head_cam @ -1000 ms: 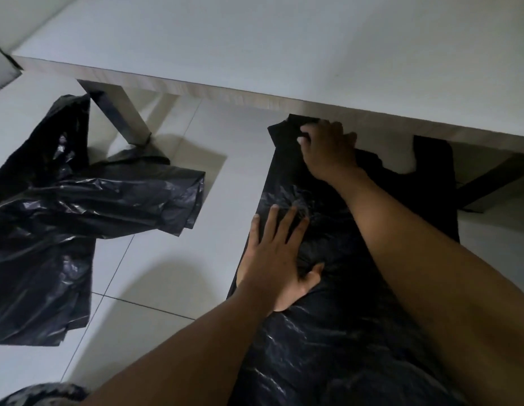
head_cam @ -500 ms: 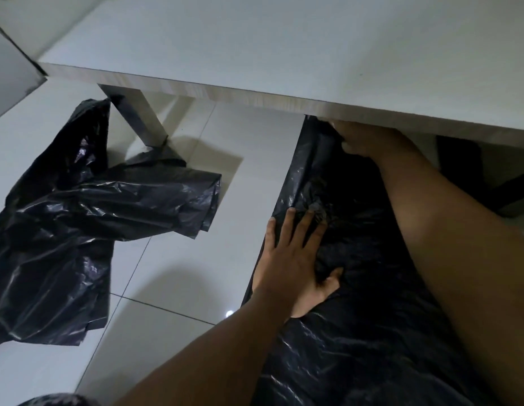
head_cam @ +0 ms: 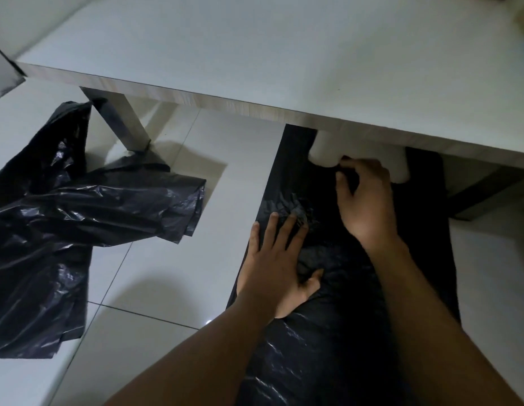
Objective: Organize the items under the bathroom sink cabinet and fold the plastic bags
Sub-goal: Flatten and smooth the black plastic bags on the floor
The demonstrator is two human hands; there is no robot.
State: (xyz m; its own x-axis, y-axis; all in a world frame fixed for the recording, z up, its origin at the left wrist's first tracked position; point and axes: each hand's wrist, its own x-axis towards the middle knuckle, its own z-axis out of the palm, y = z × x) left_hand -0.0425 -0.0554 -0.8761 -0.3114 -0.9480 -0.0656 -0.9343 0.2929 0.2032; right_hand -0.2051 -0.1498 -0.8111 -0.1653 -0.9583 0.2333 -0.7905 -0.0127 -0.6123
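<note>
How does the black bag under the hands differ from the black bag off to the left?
The bag under the hands lies spread flat, its far end under the cabinet; the left bag is crumpled. The left hand presses and the right hand pinches the first; nothing touches the other. Both are glossy black plastic.

Likely a home bathroom: glossy white floor tiles, a white laminate cabinet panel with wood-grain edge, crumpled black plastic bags.
</note>
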